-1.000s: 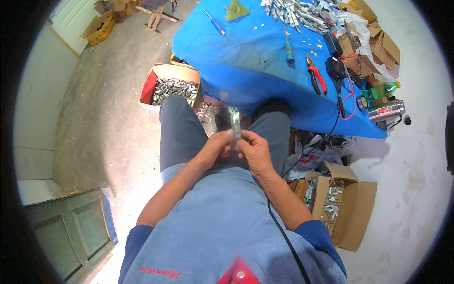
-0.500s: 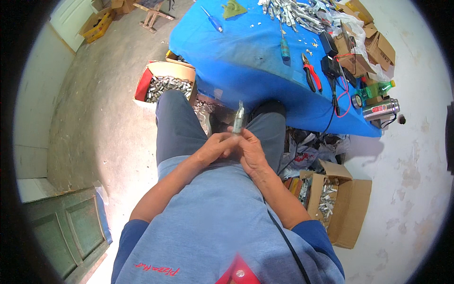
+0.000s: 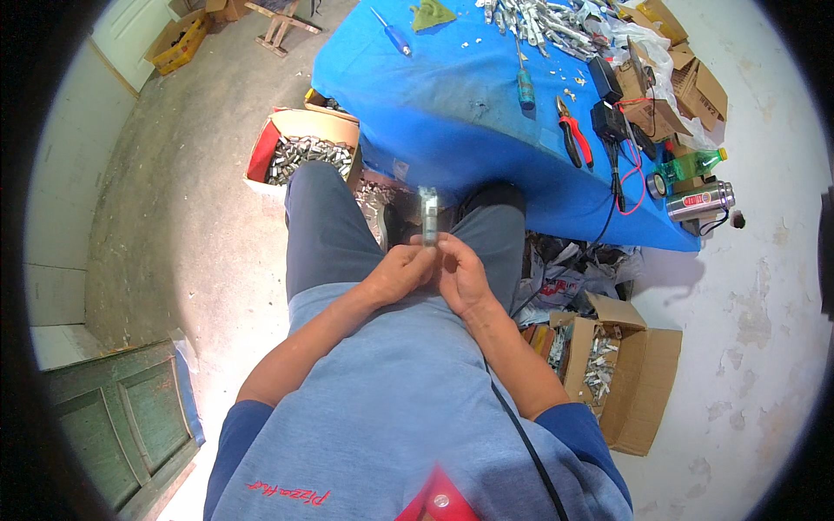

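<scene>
At your 3 o'clock, a whitish wall (image 3: pixel 756 304) shows patchy, flaking paint. Your table (image 3: pixel 434 87), draped in blue cloth, stands at 1 o'clock; a wooden stool (image 3: pixel 280 30), at 11. Your grey floor (image 3: pixel 148 191) brightens strongly toward 8, beside a green panelled board (image 3: pixel 113 417).

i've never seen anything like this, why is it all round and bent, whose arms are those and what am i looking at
There is no robot here: those are a person's own bare arms. A wide fisheye camera worn on the head looks down, so edges bend and the corners go dark. The left hand and right hand together hold a slim, silvery piece upright in the picture, above the lap; it is too blurred to identify. Ahead, the blue-covered table carries a pile of silvery pieces, two screwdrivers, pliers and a green cloth.
</scene>
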`<state>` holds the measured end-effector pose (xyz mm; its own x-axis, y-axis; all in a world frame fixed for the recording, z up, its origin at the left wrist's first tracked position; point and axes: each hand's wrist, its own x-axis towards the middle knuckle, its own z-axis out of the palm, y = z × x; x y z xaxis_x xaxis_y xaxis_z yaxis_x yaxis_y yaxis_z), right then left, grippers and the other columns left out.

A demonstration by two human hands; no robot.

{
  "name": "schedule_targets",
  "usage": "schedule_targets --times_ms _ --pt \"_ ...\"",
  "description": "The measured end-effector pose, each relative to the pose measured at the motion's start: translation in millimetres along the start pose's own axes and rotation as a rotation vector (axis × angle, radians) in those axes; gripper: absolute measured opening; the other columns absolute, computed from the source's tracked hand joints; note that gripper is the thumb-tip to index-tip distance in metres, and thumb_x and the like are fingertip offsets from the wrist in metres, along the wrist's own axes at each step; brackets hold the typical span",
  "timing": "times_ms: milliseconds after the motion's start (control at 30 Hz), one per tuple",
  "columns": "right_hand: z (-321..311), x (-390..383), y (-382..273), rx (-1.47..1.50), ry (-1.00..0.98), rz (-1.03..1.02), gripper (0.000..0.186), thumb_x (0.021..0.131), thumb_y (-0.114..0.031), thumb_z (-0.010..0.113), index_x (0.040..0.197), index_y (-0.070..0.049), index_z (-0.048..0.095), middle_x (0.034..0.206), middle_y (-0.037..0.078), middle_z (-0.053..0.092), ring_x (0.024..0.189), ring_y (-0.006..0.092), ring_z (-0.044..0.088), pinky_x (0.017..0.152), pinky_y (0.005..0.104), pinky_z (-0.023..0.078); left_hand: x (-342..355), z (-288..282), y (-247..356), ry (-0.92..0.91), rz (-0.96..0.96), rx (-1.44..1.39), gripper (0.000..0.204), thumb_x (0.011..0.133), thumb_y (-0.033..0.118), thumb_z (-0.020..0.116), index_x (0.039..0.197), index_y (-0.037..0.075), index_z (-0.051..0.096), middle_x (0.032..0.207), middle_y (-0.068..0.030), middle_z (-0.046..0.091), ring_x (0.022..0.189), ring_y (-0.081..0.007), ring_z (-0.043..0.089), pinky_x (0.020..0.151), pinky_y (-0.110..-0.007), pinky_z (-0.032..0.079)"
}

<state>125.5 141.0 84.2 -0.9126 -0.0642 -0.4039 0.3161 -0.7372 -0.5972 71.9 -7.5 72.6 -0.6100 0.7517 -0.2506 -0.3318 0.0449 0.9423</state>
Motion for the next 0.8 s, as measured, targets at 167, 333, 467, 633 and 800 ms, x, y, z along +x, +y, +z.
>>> schedule_targets --times_ms 167,333,467,633,800 --pt "-1.6 9.3 2.0 0.002 0.045 -0.112 0.032 0.097 -0.025 0.055 0.113 0.003 0.061 0.106 0.015 0.066 0.098 0.0235 0.063 0.092 0.0359 0.05 2.0 6.2 -7.9 0.048 0.059 0.216 0.044 0.103 0.032 0.044 0.074 0.0 0.056 0.066 -0.0012 0.052 0.06 -0.011 0.046 0.055 -0.029 0.039" --pt "3.4 6.0 1.0 -0.094 0.071 -0.124 0.031 0.101 -0.023 0.048 0.119 0.001 0.054 0.108 0.014 0.064 0.098 0.021 0.061 0.089 0.0353 0.05 0.4 5.0 -5.7 0.091 0.004 0.308 0.04 0.101 0.028 0.047 0.074 -0.001 0.057 0.066 -0.0021 0.052 0.061 -0.0117 0.047 0.057 -0.031 0.04" --pt "-0.9 6.4 2.0 -0.076 0.063 -0.137 0.034 0.097 -0.024 0.057 0.119 0.002 0.056 0.111 0.017 0.066 0.105 0.026 0.062 0.096 0.0379 0.049 -0.3 3.4 -0.7 0.088 -0.021 0.277 0.04 0.098 0.03 0.051 0.074 -0.001 0.058 0.066 -0.0018 0.053 0.062 -0.0109 0.047 0.057 -0.03 0.039" --pt "4.4 2.4 2.0 -0.148 0.084 -0.152 0.033 0.098 -0.024 0.057 0.119 0.001 0.053 0.115 0.018 0.064 0.107 0.0254 0.062 0.097 0.0381 0.048 -4.2 5.1 11.7 0.092 -0.079 0.21 0.043 0.096 0.037 0.054 0.074 0.0 0.06 0.066 -0.0011 0.053 0.062 -0.0097 0.047 0.056 -0.028 0.038" --pt "4.1 4.0 1.0 -0.204 0.075 -0.15 0.032 0.098 -0.023 0.056 0.119 0.001 0.052 0.116 0.018 0.063 0.108 0.0247 0.061 0.098 0.038 0.048 -3.2 3.5 13.9 0.09 -0.096 0.224 0.045 0.096 0.039 0.053 0.075 0.0 0.061 0.067 -0.0009 0.053 0.061 -0.0086 0.046 0.055 -0.026 0.037"
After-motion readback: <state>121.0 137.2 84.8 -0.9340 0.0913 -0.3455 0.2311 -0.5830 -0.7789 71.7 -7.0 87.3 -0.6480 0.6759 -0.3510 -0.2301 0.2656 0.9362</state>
